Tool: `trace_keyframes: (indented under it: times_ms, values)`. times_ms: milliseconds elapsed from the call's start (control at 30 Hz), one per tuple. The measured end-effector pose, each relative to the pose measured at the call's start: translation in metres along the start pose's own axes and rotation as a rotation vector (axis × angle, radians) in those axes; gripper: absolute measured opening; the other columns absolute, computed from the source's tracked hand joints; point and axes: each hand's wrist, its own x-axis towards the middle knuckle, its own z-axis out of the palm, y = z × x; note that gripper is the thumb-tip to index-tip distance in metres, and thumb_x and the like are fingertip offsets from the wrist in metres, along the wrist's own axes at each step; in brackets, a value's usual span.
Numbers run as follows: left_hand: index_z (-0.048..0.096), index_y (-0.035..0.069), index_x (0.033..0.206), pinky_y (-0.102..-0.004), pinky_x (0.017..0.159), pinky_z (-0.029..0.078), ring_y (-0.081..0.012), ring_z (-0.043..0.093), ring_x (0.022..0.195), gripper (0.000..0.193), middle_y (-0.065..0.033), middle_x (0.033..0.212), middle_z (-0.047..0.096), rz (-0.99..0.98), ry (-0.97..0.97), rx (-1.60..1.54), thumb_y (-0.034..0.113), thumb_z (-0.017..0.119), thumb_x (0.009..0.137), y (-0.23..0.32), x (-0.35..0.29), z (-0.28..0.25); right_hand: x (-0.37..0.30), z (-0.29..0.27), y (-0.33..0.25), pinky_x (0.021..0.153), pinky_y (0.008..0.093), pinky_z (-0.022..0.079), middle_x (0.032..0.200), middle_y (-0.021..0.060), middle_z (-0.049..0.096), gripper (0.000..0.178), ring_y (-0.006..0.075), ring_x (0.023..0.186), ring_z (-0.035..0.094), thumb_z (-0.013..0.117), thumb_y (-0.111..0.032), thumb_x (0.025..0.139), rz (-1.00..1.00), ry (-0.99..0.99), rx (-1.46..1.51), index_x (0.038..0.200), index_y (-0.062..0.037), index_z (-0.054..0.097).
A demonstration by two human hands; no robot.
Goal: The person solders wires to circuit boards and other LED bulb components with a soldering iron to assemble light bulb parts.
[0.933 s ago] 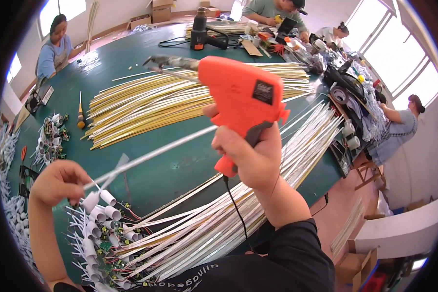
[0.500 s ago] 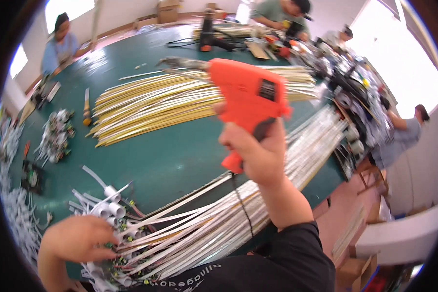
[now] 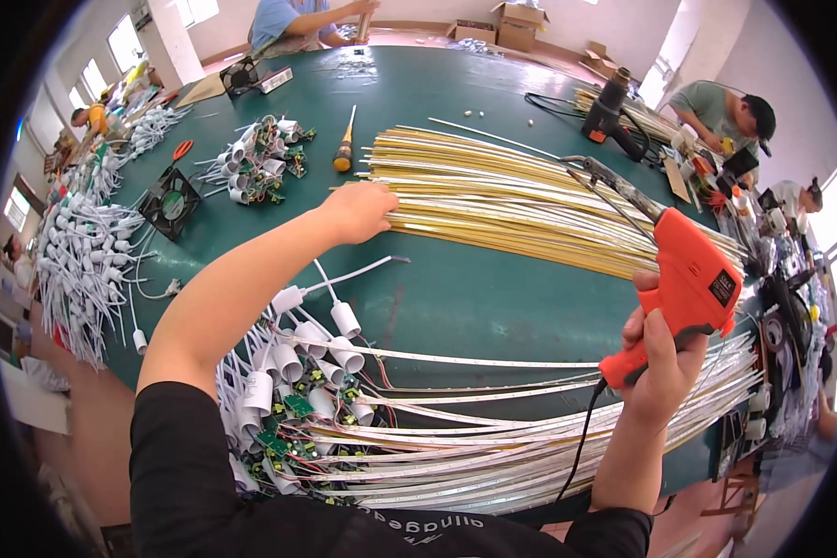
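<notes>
My right hand (image 3: 662, 349) is wrapped round the handle of a red soldering gun (image 3: 696, 270), raised above the table. Its metal tip points up and left, over a pile of yellow and white LED strips (image 3: 511, 200). My left hand (image 3: 363, 212) reaches across to the left end of that pile, fingers curled together onto the strip ends; how many it grips is hidden. Near me lie more white LED strips (image 3: 530, 437), wired at their left ends to small green circuit boards (image 3: 298, 405) among white plastic tube caps (image 3: 288, 363).
Left of the pile are a screwdriver (image 3: 344, 149), a heap of caps and boards (image 3: 256, 163), a black fan (image 3: 169, 203) and orange-handled scissors (image 3: 183, 149). White corded parts (image 3: 88, 260) crowd the left edge. A heat gun (image 3: 608, 107) stands at the far right. Other people work around the table.
My left hand has moved from the near wired caps forward to the end of the yellow strip pile. The soldering gun now appears lower and farther right. The view has turned left.
</notes>
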Motion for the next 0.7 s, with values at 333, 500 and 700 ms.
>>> trace_keyframes:
  times_ms: [333, 500, 700]
  values:
    - [0.061, 0.004, 0.097, -0.0367, 0.076, 0.048, -0.0273, 0.059, 0.087, 0.028, -0.0123, 0.092, 0.06, 0.332, -0.221, -0.53, 0.027, 0.066, 0.081, 0.043, -0.026, -0.014, 0.0, -0.004, 0.015, 0.057, 0.0234, 0.048, 0.106, 0.0166, 0.063, 0.039, 0.0098, 0.066, 0.057, 0.06, -0.003, 0.084, 0.018, 0.011, 0.019, 0.12, 0.0031, 0.047]
    - [0.061, 0.005, 0.113, -0.0411, 0.08, 0.047, -0.0344, 0.057, 0.089, 0.048, -0.0167, 0.093, 0.058, 0.573, -0.427, -0.625, 0.037, 0.071, 0.079, 0.092, -0.079, 0.005, 0.0, 0.008, 0.033, 0.076, 0.0292, 0.05, 0.107, 0.0074, 0.062, 0.045, 0.0147, 0.091, 0.059, 0.067, -0.01, 0.083, 0.239, -0.078, 0.122, 0.123, -0.0049, 0.046]
    - [0.058, 0.015, 0.127, -0.0389, 0.079, 0.047, -0.0333, 0.057, 0.09, 0.05, -0.0161, 0.094, 0.056, 0.702, -0.914, -0.585, 0.046, 0.059, 0.088, 0.132, -0.11, -0.014, 0.013, -0.043, 0.067, 0.102, 0.0404, 0.037, 0.12, 0.0119, 0.058, 0.046, 0.0203, 0.115, 0.053, 0.058, -0.016, 0.09, 0.257, -0.105, 0.258, 0.131, -0.004, 0.041]
